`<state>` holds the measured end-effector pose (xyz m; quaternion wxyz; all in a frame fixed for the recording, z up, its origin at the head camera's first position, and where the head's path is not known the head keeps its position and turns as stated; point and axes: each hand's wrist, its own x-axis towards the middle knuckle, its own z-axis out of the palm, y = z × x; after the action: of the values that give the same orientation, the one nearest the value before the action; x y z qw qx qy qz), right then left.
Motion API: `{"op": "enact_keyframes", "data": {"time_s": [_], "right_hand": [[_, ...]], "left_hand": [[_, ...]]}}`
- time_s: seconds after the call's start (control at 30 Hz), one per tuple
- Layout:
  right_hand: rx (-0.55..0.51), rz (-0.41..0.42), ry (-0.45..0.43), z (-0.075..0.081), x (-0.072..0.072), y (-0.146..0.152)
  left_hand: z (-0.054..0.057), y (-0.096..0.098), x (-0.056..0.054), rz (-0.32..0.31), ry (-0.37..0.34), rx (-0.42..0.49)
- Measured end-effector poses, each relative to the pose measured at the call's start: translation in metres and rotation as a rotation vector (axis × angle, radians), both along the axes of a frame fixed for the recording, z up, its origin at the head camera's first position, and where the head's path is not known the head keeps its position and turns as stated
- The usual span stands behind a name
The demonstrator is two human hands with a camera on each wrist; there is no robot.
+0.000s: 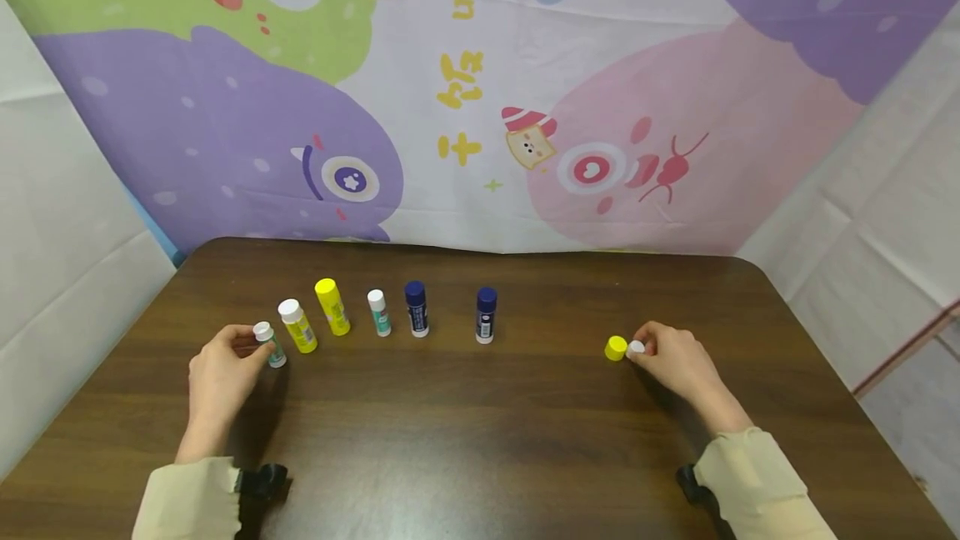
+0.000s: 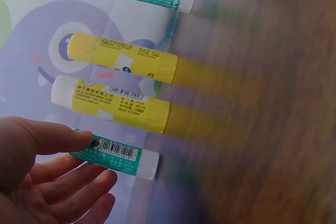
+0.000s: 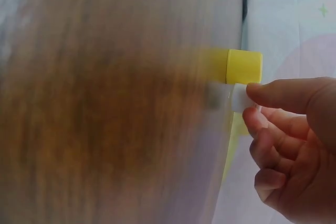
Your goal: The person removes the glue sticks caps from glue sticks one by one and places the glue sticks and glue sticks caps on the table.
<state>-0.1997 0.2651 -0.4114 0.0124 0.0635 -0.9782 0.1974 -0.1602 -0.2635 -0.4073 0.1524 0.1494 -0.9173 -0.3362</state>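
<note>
At the left end of a row of glue sticks, my left hand holds a small teal glue stick upright on the table. Its thumb lies against the label, the fingers behind, as the left wrist view shows around the teal glue stick. Beside it stands a yellow glue stick with a white top. Far to the right, my right hand pinches a small white cap between thumb and forefinger. Right alongside that sits a yellow cap, larger than the white one.
Further along the row stand an all-yellow glue stick, a second small teal glue stick and two navy glue sticks, one nearer the row and another apart. A cartoon-print cloth hangs behind the brown wooden table.
</note>
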Motion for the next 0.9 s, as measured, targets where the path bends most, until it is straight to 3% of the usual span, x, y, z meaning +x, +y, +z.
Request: {"op": "enact_keyframes", "data": {"time_s": [0.7, 0.9], "right_hand": [[0.018, 0.017, -0.092, 0.0017, 0.0063, -0.0056], [0.039, 0.014, -0.107, 0.0037, 0.0089, -0.0067]], "left_hand": [[-0.0011, 0.0034, 0.0023, -0.016, -0.043, 0.016], [-0.0013, 0.0040, 0.0025, -0.023, -0.024, 0.010]]}}
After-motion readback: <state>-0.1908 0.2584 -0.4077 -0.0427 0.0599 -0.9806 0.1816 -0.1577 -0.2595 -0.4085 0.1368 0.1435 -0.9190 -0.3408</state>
